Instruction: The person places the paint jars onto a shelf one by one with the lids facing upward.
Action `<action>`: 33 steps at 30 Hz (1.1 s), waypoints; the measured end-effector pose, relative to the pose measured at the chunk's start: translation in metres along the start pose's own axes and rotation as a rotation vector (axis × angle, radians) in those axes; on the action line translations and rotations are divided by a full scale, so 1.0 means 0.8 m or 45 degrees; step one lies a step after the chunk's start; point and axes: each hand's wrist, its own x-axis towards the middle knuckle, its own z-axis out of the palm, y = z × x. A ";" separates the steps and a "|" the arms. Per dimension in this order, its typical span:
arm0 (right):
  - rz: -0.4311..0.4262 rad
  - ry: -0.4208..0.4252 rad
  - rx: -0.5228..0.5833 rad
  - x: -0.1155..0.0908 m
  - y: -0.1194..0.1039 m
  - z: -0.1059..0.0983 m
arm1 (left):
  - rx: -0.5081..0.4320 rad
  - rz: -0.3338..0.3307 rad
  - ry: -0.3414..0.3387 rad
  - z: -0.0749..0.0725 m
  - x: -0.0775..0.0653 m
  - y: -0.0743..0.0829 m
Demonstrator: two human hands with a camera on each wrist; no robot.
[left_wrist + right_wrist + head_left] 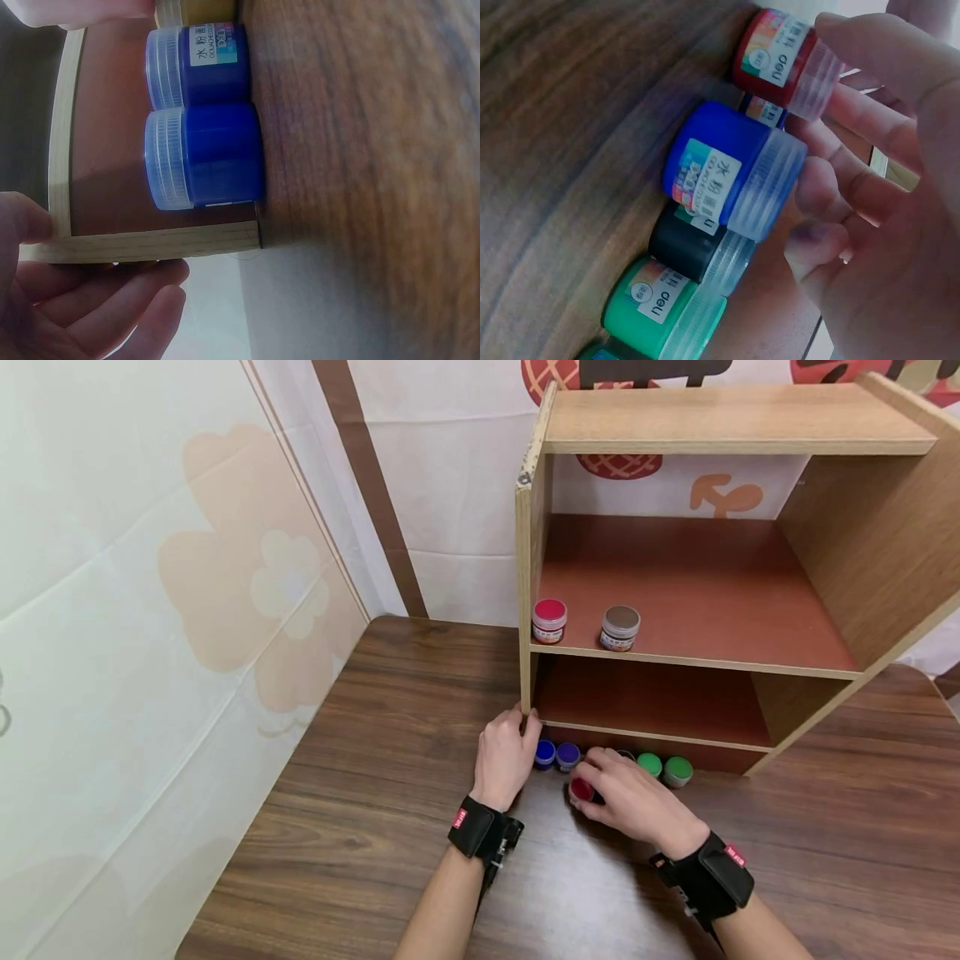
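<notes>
The right hand (628, 795) is narrowed around the dark red jar (582, 789), thumb and fingers pinching it at the lid; whether its base touches the bench (337, 827) I cannot tell. Just under that hand's palm stands a bright blue jar (712, 169), with a black jar (686, 240) beside it. A clean hold here likely calls for light pressure on the rim, the jar upright, and the spare fingers lifted, since they curl close to the blue lid and could knock it.

To the right hand's left, the left hand (504, 757) grips the front edge of the side panel of a wooden shelf unit (738, 418), fingers on both faces. That firm grip seems worth holding so the unit does not shift.

Between the hands, against the unit's foot, are a blue jar (544, 754) and a purple jar (567, 757); beyond the right hand, to its right, a light green jar (649, 766) and a dark green jar (678, 772).

Farther forward of both hands, on the upper shelf, a bright red jar (550, 621) and a brown jar (620, 627) stand apart near its front edge.
</notes>
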 end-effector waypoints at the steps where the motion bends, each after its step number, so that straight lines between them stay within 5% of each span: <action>1: -0.003 0.010 -0.008 -0.001 0.000 0.001 | 0.001 -0.002 -0.004 0.000 -0.001 0.001; 33: 0.024 0.059 -0.125 0.001 -0.002 0.010 | 0.013 -0.014 0.006 -0.001 0.000 0.001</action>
